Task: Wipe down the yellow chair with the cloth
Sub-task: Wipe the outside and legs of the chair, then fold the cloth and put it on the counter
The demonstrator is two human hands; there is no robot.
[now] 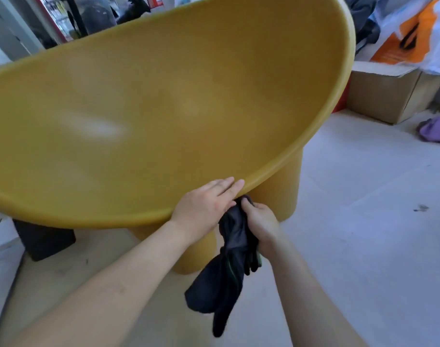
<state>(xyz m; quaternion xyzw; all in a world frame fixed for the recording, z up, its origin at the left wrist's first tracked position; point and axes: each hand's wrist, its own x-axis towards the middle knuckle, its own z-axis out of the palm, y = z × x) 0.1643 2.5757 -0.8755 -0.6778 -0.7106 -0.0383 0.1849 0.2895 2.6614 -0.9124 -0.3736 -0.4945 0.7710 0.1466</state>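
Note:
The yellow chair fills most of the view, a wide bowl-shaped plastic seat on thick round legs. My left hand lies flat on the near rim of the seat, fingers together and pointing right. Just below the rim, my right hand is closed around a dark cloth. The top of the cloth touches the underside of the rim by my left fingers. Its loose end hangs down towards the floor.
A cardboard box stands on the floor to the right of the chair, with white and orange bags piled above it. A purple cloth lies at the far right. A dark block sits under the chair's left side. Pale floor spreads right.

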